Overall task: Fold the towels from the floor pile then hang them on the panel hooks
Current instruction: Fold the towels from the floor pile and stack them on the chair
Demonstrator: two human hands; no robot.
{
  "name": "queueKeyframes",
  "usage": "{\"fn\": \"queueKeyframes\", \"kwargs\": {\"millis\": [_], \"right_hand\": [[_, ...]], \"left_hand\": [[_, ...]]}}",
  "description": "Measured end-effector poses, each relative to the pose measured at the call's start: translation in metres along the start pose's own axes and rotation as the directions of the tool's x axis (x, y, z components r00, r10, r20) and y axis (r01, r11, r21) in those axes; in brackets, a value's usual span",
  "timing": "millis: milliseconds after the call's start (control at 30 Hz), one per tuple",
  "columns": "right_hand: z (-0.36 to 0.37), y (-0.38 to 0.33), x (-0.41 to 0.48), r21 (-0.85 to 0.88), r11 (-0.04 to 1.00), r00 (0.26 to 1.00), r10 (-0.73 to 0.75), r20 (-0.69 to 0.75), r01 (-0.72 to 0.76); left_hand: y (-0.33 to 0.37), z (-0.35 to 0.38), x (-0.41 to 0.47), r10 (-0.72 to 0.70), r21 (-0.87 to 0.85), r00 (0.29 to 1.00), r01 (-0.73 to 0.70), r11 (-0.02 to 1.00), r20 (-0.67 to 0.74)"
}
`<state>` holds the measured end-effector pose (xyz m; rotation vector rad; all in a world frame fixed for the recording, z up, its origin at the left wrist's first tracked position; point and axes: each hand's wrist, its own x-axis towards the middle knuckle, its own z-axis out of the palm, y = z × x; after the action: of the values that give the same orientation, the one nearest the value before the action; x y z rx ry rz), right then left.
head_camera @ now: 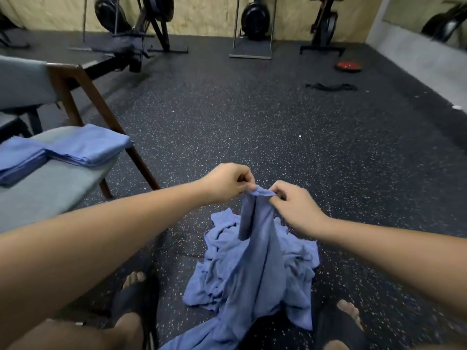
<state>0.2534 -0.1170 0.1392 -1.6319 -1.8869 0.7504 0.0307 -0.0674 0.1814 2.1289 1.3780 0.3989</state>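
Far to the left of the floor pile [300, 263] stands a chair [50, 195] with a grey padded seat and brown wooden legs. Two folded blue towels [86, 145] lie flat on the seat, side by side and touching.

Behind the pile and to its left, a black rowing machine [121, 51] sits on the speckled rubber floor [252, 122].

Just left of the pile's near edge, a foot in a dark sandal [134, 286] is planted on the floor.

Above the pile, the left hand [223, 184] pinches the top edge of a blue towel [257, 248] between thumb and curled fingers. The towel hangs down in long, narrow folds, and its lower part drapes over the pile and runs on toward the bottom of the view.

The pile itself is a crumpled heap of the same blue cloth, lying on the floor between the two feet.

The right hand [294, 208], also above the pile and close beside the left, pinches the same top edge with its fingertips; the short stretch of cloth between the hands is bunched.

Just right of the pile is the other foot in its sandal [346, 322].

Well behind the pile to the right, a black strap [331, 87] lies on the floor, and farther back a red weight plate [348, 66].
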Motion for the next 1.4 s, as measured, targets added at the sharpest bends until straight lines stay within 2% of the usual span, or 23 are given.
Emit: {"fn": "queueKeyframes", "kwargs": {"millis": [267,400,467,633,767,867,1000,1100,1267,1333,1400], "right_hand": [[-0.078,-0.085,0.01,0.048,0.984,0.978,-0.167,-0.124,0.174],[-0.104,-0.115,0.008,0.09,0.969,0.964,-0.216,-0.153,0.231],[-0.111,-0.123,0.009,0.077,0.964,0.957,-0.242,-0.159,0.256],[-0.118,-0.125,0.011,0.005,0.964,0.947,-0.26,-0.187,0.265],[-0.128,-0.117,0.012,-0.018,0.971,0.949,-0.236,-0.208,0.238],[-0.139,-0.11,0.015,-0.044,0.978,0.951,-0.21,-0.229,0.205],[-0.143,-0.098,0.018,-0.067,0.988,0.973,-0.147,-0.177,0.137],[-0.137,-0.092,0.018,-0.105,0.99,0.99,-0.101,-0.095,0.091],[-0.111,-0.093,0.02,-0.262,0.963,0.997,-0.056,0.053,0.068],[-0.097,-0.096,0.018,-0.203,0.976,0.991,-0.059,0.12,0.083],[-0.084,-0.101,0.016,-0.042,0.992,0.974,-0.11,0.197,0.121]], "left_hand": [[0.046,-0.082,-0.039,0.16,-0.017,0.961,-0.168,0.986,-0.226],[0.055,-0.103,-0.051,0.325,0.214,0.906,-0.272,0.938,-0.273],[0.057,-0.109,-0.054,0.355,0.253,0.9,-0.293,0.922,-0.252],[0.044,-0.107,-0.057,0.334,0.306,0.916,-0.26,0.916,-0.223],[0.023,-0.1,-0.058,0.196,0.205,0.953,-0.149,0.967,-0.23],[0.008,-0.102,-0.056,0.115,0.174,0.956,-0.069,0.982,-0.268],[-0.006,-0.116,-0.055,0.038,0.041,0.935,-0.025,0.999,-0.353],[-0.005,-0.119,-0.055,0.045,-0.058,0.921,-0.073,0.996,-0.388],[0.019,-0.11,-0.05,0.117,-0.036,0.919,-0.141,0.989,-0.376],[0.029,-0.104,-0.047,0.155,-0.012,0.919,-0.17,0.985,-0.361],[0.039,-0.098,-0.044,0.191,0.011,0.92,-0.199,0.98,-0.341]]}}
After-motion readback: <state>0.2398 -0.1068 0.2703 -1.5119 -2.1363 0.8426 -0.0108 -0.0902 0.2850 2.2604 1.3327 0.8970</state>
